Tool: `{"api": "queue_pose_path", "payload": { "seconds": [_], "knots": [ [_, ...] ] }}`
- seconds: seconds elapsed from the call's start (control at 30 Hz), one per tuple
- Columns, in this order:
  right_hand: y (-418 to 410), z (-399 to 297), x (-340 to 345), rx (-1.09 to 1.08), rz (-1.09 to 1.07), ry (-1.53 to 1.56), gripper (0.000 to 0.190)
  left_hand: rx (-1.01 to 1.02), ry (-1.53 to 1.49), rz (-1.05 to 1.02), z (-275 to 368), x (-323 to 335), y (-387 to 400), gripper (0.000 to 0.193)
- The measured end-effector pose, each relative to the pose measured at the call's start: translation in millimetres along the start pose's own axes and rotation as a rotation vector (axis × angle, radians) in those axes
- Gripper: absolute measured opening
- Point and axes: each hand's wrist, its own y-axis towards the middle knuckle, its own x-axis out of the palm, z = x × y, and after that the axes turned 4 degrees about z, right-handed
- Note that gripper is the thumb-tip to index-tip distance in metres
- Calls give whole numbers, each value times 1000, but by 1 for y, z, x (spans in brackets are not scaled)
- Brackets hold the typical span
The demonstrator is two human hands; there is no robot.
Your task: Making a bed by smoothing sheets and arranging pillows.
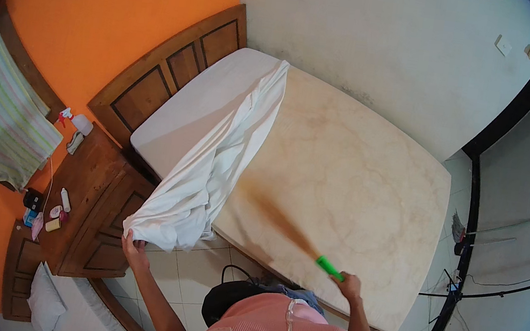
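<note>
My left hand (135, 250) grips the near corner of a white fitted sheet (202, 187) and holds it up off the mattress side. The sheet is folded back towards the headboard and still covers the head end of the bed. In my right hand (348, 286) is the green handle of a stick hand broom (289, 226). Its brown bristles are blurred, and they reach across the bare mattress (358, 178) towards the sheet's folds. Whether the bristle tips touch the mattress, I cannot tell. Brownish stains mark the mattress.
A wooden headboard (171, 73) stands against the orange wall. On the left, a wooden cabinet (95, 193) carries a spray bottle (80, 123) and several small items. Behind it lies a second bed with a white pillow (47, 295). A long-handled broom (458, 228) leans by the right wall.
</note>
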Motion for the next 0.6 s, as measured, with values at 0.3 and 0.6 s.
{"api": "queue_pose_path", "payload": {
  "seconds": [0.3,0.6],
  "knots": [
    [46,12,20,372,110,827,47,-99,49,107,-24,2,-18,67],
    [-17,-7,43,-196,-323,-67,55,-114,32,56,-19,11,-17,67]
  ]
}}
